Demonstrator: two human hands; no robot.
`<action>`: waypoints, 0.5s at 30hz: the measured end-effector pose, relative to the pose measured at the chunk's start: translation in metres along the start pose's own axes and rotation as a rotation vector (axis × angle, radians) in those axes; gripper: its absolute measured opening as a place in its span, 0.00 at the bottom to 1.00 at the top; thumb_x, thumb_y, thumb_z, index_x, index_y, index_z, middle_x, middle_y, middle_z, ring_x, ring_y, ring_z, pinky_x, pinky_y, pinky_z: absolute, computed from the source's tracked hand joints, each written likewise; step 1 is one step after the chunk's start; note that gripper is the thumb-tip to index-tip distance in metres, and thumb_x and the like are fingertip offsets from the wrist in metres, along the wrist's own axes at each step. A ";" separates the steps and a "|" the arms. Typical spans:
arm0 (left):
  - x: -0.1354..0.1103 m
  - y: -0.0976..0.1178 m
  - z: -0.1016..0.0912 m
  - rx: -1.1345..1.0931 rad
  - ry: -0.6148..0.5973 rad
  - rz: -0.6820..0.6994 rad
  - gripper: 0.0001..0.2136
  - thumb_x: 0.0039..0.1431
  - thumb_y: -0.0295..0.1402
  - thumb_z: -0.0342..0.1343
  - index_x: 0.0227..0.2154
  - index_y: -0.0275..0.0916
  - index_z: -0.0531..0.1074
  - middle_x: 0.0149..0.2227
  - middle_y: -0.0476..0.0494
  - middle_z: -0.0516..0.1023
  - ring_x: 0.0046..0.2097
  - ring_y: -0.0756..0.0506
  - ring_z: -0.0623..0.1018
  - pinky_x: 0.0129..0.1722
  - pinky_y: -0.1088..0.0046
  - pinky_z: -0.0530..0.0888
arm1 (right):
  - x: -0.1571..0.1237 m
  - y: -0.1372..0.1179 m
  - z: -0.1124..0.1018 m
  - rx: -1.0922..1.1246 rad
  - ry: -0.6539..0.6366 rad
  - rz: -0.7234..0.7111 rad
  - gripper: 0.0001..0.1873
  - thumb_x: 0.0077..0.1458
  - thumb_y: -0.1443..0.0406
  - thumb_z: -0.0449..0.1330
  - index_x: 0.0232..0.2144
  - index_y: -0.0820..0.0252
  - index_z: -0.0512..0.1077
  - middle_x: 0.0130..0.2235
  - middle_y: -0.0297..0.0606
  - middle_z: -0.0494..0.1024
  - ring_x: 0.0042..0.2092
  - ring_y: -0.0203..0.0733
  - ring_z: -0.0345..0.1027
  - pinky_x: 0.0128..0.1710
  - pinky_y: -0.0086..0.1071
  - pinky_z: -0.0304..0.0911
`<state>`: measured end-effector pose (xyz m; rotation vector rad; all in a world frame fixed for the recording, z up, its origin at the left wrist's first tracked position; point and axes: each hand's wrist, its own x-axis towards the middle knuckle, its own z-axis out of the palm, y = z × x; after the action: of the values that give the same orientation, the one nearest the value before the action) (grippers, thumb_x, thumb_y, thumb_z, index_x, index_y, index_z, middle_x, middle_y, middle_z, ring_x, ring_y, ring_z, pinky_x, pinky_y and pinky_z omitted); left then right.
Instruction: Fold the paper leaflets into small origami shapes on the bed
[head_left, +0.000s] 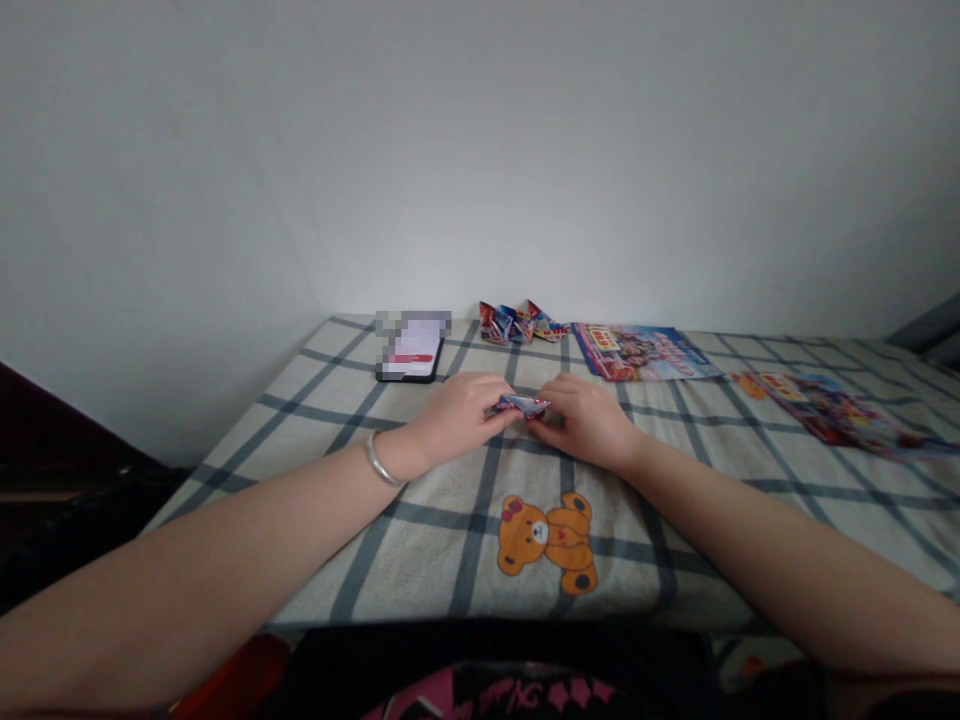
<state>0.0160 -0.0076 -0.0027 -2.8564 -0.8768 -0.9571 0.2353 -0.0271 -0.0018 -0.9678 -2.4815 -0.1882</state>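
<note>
Between my two hands, over the middle of the table, is a small piece of folded printed paper (523, 406), blue, red and white. My left hand (471, 408) pinches its left end between thumb and fingers; a silver bangle (381, 460) circles that wrist. At the paper's right end, my right hand (589, 418) is closed on it in the same way. The fingers cover parts of the paper. Beyond my hands, near the wall, stand several folded paper shapes (517, 323) in similar colours.
A phone (411, 348) with a lit screen lies at the back left. Colourful printed sheets (645, 352) rest at the back right, with more printed sheets (840, 412) farther right. A checked tablecloth (420, 570) with a printed bear covers the table. A white wall (480, 150) borders the far edge.
</note>
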 end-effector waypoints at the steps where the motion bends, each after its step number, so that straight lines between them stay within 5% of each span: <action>1: 0.000 0.000 0.000 0.000 -0.001 0.011 0.11 0.64 0.36 0.55 0.28 0.37 0.70 0.27 0.49 0.70 0.32 0.48 0.71 0.33 0.71 0.68 | 0.000 -0.001 0.000 0.002 -0.015 -0.005 0.08 0.59 0.63 0.58 0.29 0.59 0.71 0.30 0.39 0.75 0.37 0.42 0.66 0.36 0.33 0.59; 7: 0.001 0.000 -0.001 -0.014 -0.039 0.026 0.10 0.65 0.35 0.55 0.29 0.37 0.71 0.28 0.49 0.72 0.33 0.47 0.72 0.34 0.71 0.68 | 0.000 -0.003 -0.002 0.011 0.000 -0.010 0.07 0.59 0.66 0.58 0.27 0.60 0.70 0.29 0.38 0.74 0.36 0.42 0.65 0.35 0.33 0.58; 15: -0.001 -0.002 -0.002 -0.039 0.057 0.041 0.12 0.69 0.35 0.48 0.33 0.36 0.72 0.33 0.45 0.74 0.37 0.46 0.74 0.37 0.70 0.70 | -0.002 0.004 -0.001 -0.002 0.017 0.058 0.05 0.58 0.65 0.61 0.30 0.59 0.73 0.31 0.38 0.76 0.36 0.42 0.67 0.37 0.34 0.60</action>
<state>0.0129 -0.0068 -0.0021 -2.8510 -0.8005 -1.0570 0.2392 -0.0254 -0.0022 -1.0334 -2.4352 -0.1791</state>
